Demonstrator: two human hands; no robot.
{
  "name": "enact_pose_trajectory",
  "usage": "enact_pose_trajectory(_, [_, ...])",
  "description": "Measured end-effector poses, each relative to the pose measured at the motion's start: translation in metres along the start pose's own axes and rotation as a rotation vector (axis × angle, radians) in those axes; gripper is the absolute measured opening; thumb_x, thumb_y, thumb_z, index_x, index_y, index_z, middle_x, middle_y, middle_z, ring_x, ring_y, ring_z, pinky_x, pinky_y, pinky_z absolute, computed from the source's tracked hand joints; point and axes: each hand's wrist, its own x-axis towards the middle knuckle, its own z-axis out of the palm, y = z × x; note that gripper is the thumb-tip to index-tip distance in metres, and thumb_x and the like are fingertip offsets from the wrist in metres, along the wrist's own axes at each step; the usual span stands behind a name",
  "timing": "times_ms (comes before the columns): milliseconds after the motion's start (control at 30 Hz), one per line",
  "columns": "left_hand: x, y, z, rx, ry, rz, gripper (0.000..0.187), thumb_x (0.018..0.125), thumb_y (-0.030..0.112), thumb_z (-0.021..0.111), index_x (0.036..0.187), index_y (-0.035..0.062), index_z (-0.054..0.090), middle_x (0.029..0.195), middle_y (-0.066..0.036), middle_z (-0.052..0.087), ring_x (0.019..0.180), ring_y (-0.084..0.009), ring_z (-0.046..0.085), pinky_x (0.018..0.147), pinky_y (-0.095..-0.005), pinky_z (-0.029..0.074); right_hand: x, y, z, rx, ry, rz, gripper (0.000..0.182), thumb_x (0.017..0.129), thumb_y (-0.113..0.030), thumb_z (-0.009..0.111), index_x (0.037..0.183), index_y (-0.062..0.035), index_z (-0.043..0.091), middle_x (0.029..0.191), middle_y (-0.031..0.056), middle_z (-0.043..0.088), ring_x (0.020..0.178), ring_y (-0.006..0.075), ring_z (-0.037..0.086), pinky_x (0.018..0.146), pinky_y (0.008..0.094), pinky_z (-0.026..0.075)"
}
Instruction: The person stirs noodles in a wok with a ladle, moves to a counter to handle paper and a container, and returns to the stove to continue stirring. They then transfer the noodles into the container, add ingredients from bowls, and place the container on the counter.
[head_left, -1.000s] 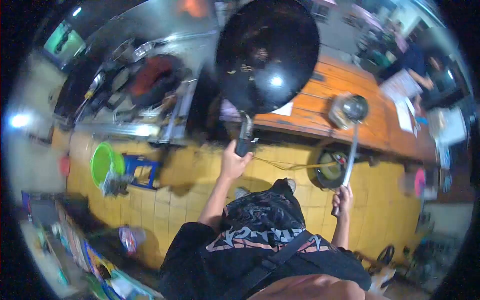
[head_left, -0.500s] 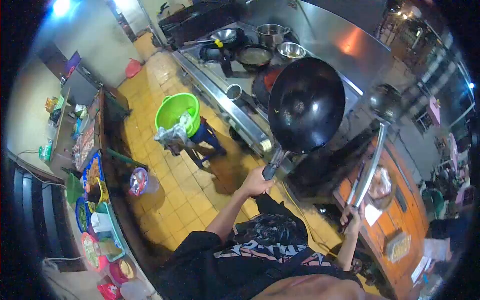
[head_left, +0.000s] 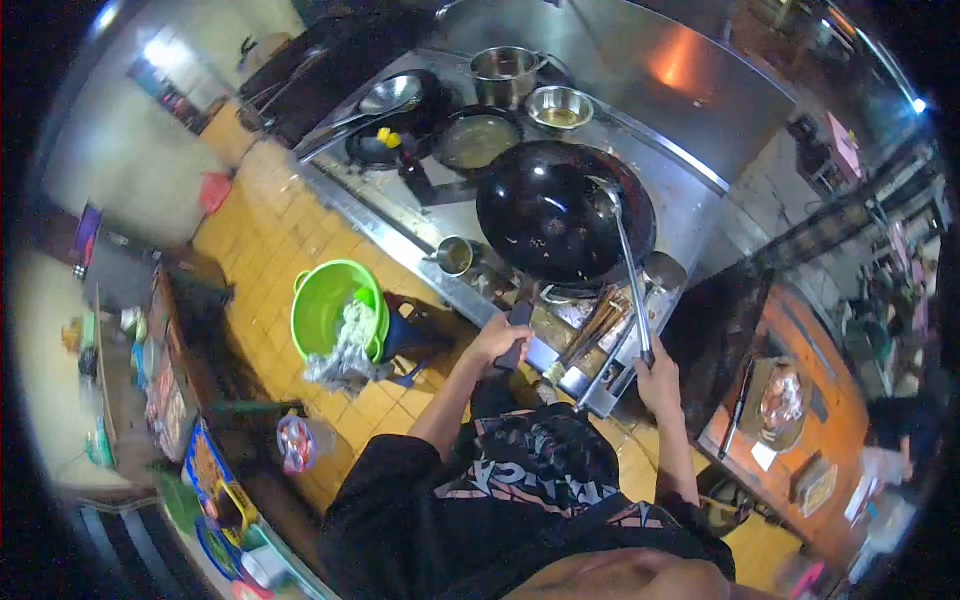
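Observation:
My left hand (head_left: 497, 340) is closed around the dark grip of a black wok (head_left: 535, 215), which is over the stove burner. A few small bits cling to the wok's dark inner surface. In my right hand (head_left: 658, 383) is the long handle of a metal ladle (head_left: 628, 255), its bowl end reaching into the right side of the wok. Whether the wok rests fully on the burner cannot be made out.
On the steel stove (head_left: 345, 200) are a pan of liquid (head_left: 480, 140), a tall pot (head_left: 503, 75), a steel bowl (head_left: 560, 107) and a small cup (head_left: 455, 256). A green basket (head_left: 310, 310) stands left. An orange wooden table (head_left: 735, 425) is at right.
The wok has come down onto the burner area. My right hand has swung the ladle from the right side over to the wok. The view has shifted toward the stove.

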Motion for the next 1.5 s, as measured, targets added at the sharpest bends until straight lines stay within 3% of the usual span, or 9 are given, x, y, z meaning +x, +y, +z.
enact_pose_trajectory(267, [0.092, 0.029, -0.045, 0.071, -0.169, -0.015, 0.014, 0.079, 0.009, 0.062, 0.072, -0.0013, 0.055, 0.058, -0.007, 0.055, 0.046, -0.0160, 0.054, 0.042, -0.0300, 0.045, 0.057, -0.061, 0.085, -0.270, 0.097, 0.303, 0.054, 0.083, -0.015, 0.056, 0.134, -0.0055, 0.039, 0.083, 0.0287, 0.061, 0.079, 0.0433, 0.061, 0.069, 0.0492, 0.048])
enact_pose_trajectory(533, [0.121, 0.032, -0.059, 0.348, -0.114, 0.040, 0.018, 0.080, 0.015, 0.065, 0.079, -0.0012, 0.059, 0.062, -0.008, 0.059, 0.049, -0.0168, 0.057, 0.045, -0.0307, 0.048, 0.055, -0.114, 0.098, 0.860, -0.326, 0.490, 0.052, 0.085, -0.011, 0.056, 0.133, -0.0022, 0.040, 0.068, 0.0095, 0.056, 0.047, 0.0168, 0.053, 0.048, 0.0326, 0.047])
enact_pose_trajectory(700, [0.160, -0.030, -0.097, 0.588, -0.118, 0.122, 0.021, 0.082, 0.024, 0.066, 0.089, 0.0046, 0.060, 0.076, -0.006, 0.064, 0.065, -0.0131, 0.062, 0.060, -0.0293, 0.051, 0.065, -0.110, 0.138, 0.464, 0.091, 0.297, 0.046, 0.089, -0.014, 0.055, 0.133, -0.0069, 0.043, 0.067, 0.0040, 0.054, 0.052, 0.0129, 0.051, 0.046, 0.0293, 0.044])
enact_pose_trajectory(967, [0.017, -0.113, -0.062, 0.638, -0.873, -0.328, 0.024, 0.087, 0.030, 0.061, 0.083, 0.0070, 0.060, 0.063, 0.000, 0.051, 0.057, -0.0135, 0.054, 0.055, -0.0291, 0.047, 0.025, -0.064, 0.143, 1.222, 0.112, 0.595, 0.029, 0.092, -0.032, 0.049, 0.083, -0.0071, 0.061, 0.067, 0.0039, 0.059, 0.055, 0.0133, 0.055, 0.049, 0.0295, 0.046])
enact_pose_trajectory(1167, [-0.015, -0.227, 0.019, 1.407, -1.317, -0.312, 0.024, 0.081, 0.029, 0.069, 0.085, 0.0055, 0.065, 0.069, -0.003, 0.058, 0.068, -0.0147, 0.059, 0.062, -0.0288, 0.048, -0.152, -0.063, 0.119, 1.396, 0.235, 0.404, 0.053, 0.093, -0.045, 0.048, 0.120, 0.0007, 0.053, 0.107, 0.0107, 0.063, 0.083, 0.0216, 0.063, 0.065, 0.0410, 0.055])
enact_pose_trajectory(1233, [0.015, -0.254, 0.024, 1.187, -1.972, 1.198, 0.027, 0.076, 0.030, 0.072, 0.083, 0.0053, 0.065, 0.069, -0.002, 0.058, 0.065, -0.0153, 0.057, 0.062, -0.0291, 0.048, -0.234, -0.068, 0.124, 1.135, 0.487, 0.464, 0.044, 0.093, -0.040, 0.050, 0.117, -0.0041, 0.056, 0.104, 0.0078, 0.064, 0.078, 0.0173, 0.062, 0.060, 0.0325, 0.053])
enact_pose_trajectory(1333, [-0.077, -0.317, 0.123, 1.407, -1.182, -0.456, 0.017, 0.074, 0.022, 0.065, 0.078, 0.0062, 0.062, 0.064, -0.002, 0.051, 0.058, -0.0160, 0.052, 0.055, -0.0379, 0.049, -0.469, -0.005, 0.136, 1.038, 0.907, 0.579, 0.037, 0.088, -0.034, 0.057, 0.117, -0.0103, 0.058, 0.094, 0.0037, 0.064, 0.074, 0.0145, 0.059, 0.062, 0.0277, 0.050])
enact_pose_trajectory(1433, [-0.153, -0.347, 0.205, 1.516, -1.740, 0.228, 0.012, 0.078, 0.021, 0.059, 0.075, 0.0091, 0.060, 0.061, -0.002, 0.047, 0.057, -0.0151, 0.050, 0.052, -0.0371, 0.045, -0.684, -0.035, 0.138, 0.981, 1.646, 0.725, 0.025, 0.091, -0.022, 0.045, 0.102, -0.0059, 0.062, 0.078, 0.0030, 0.059, 0.070, 0.0125, 0.059, 0.059, 0.0271, 0.048])
enact_pose_trajectory(1500, [-0.223, -0.362, 0.265, 1.259, -1.418, -0.337, 0.018, 0.085, 0.024, 0.060, 0.078, 0.0080, 0.058, 0.064, -0.001, 0.048, 0.061, -0.0140, 0.051, 0.057, -0.0327, 0.045, -0.805, -0.082, 0.119, 0.797, 1.982, 0.965, 0.022, 0.092, -0.022, 0.048, 0.105, -0.0057, 0.058, 0.084, 0.0031, 0.059, 0.068, 0.0136, 0.060, 0.051, 0.0255, 0.046])
